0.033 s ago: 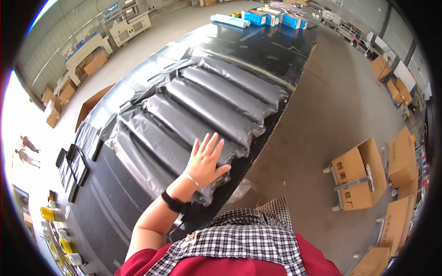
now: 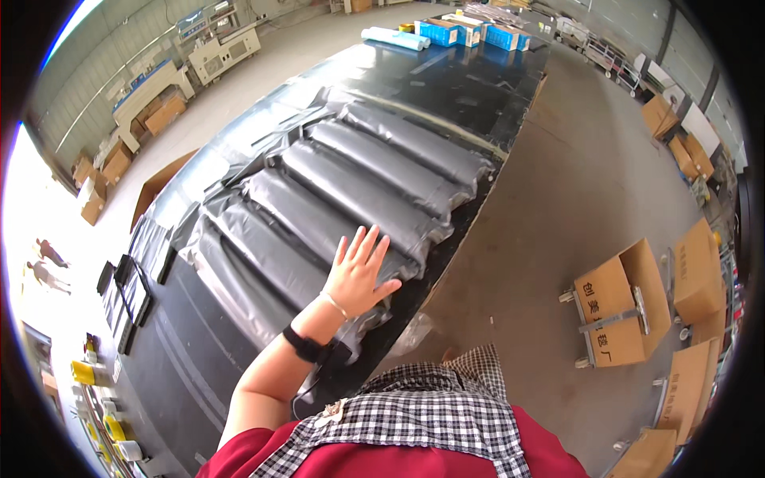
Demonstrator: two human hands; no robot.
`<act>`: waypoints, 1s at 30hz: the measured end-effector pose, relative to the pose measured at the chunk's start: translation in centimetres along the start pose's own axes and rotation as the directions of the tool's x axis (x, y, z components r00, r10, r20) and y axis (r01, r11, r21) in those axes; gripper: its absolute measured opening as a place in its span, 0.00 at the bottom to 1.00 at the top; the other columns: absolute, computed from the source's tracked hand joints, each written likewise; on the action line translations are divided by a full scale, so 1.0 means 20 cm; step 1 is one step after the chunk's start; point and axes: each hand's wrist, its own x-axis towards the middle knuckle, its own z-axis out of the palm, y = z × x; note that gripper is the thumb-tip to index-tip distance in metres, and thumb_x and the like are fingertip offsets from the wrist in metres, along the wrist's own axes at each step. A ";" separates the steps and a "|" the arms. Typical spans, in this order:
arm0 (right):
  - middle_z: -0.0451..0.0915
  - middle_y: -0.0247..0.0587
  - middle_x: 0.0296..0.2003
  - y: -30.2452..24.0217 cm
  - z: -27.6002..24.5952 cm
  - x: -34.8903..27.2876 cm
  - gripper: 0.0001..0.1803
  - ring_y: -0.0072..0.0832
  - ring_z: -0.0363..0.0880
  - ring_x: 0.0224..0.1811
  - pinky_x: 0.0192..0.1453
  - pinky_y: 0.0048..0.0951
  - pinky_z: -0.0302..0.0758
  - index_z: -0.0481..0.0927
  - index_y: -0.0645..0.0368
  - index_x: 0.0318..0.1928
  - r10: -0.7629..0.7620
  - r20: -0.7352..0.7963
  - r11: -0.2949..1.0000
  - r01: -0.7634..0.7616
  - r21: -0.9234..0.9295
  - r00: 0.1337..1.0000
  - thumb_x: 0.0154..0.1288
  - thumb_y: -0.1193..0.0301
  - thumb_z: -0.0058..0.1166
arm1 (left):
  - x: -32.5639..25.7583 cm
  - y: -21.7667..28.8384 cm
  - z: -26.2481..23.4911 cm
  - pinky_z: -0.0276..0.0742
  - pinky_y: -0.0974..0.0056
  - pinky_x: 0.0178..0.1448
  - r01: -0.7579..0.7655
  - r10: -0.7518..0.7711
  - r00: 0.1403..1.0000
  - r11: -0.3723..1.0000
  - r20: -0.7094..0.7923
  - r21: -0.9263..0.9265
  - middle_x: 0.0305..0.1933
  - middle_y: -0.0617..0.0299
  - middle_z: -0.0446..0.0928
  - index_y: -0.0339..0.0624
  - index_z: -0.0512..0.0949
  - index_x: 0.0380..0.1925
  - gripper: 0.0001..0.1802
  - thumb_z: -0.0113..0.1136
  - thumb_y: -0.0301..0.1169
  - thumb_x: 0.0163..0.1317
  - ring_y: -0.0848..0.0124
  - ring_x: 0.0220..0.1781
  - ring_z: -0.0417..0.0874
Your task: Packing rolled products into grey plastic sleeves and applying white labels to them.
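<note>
My left hand point(image 2: 356, 275) lies palm down with its fingers stretched and slightly spread. It rests on, or just over, a dark grey inflated plastic mattress point(image 2: 351, 195) made of several long padded tubes side by side. The hand is near the mattress's crimped near-right edge. A dark wristband point(image 2: 304, 345) and a thin light bracelet are on that arm. The mattress lies on a large black-topped table point(image 2: 179, 358). My right hand is out of view.
Blue boxes point(image 2: 438, 32) and pale blue rolls point(image 2: 394, 37) stand at the table's far end. Folded black sheets point(image 2: 125, 295) lie at its left. A cardboard box point(image 2: 610, 307) on a wheeled cart stands on the floor to the right. Machines point(image 2: 225, 54) are beyond the table.
The view has shifted very slightly, and my left hand sits a touch farther right over the mattress. Its fingers remain stretched out.
</note>
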 end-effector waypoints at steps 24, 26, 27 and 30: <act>0.86 0.44 0.35 1.16 -1.61 1.66 0.10 0.41 0.86 0.43 0.41 0.42 0.84 0.87 0.54 0.34 -0.224 -0.584 0.589 0.586 0.556 0.780 0.58 0.67 0.55 | 2.70 0.41 0.37 0.61 0.42 0.75 -0.008 0.049 0.973 0.983 0.226 -0.181 0.69 0.44 0.70 0.43 0.71 0.66 0.45 0.67 0.59 0.56 0.48 0.71 0.70; 0.86 0.44 0.34 1.11 -1.80 1.90 0.09 0.40 0.86 0.42 0.41 0.42 0.84 0.87 0.54 0.34 -0.327 -0.478 0.617 0.568 0.545 0.815 0.58 0.67 0.55 | 3.01 0.44 0.35 0.68 0.47 0.70 0.028 0.039 0.951 0.977 0.306 -0.213 0.65 0.45 0.74 0.39 0.71 0.65 0.43 0.67 0.57 0.58 0.48 0.66 0.75; 0.85 0.43 0.34 1.11 -1.89 1.94 0.09 0.40 0.86 0.42 0.41 0.41 0.83 0.87 0.54 0.34 -0.339 -0.450 0.662 0.549 0.511 0.827 0.58 0.67 0.55 | 3.21 0.49 0.35 0.69 0.50 0.70 -0.102 0.181 0.929 0.963 0.322 -0.248 0.66 0.45 0.74 0.38 0.70 0.66 0.42 0.66 0.54 0.60 0.48 0.66 0.75; 0.85 0.43 0.32 0.95 -2.55 1.97 0.08 0.39 0.86 0.40 0.40 0.41 0.83 0.87 0.54 0.32 -0.220 -0.488 0.764 0.460 0.452 0.845 0.57 0.67 0.56 | 3.79 0.81 0.51 0.70 0.53 0.69 -0.434 0.554 0.777 0.815 0.299 -0.384 0.67 0.45 0.73 0.36 0.68 0.68 0.41 0.65 0.51 0.63 0.49 0.65 0.75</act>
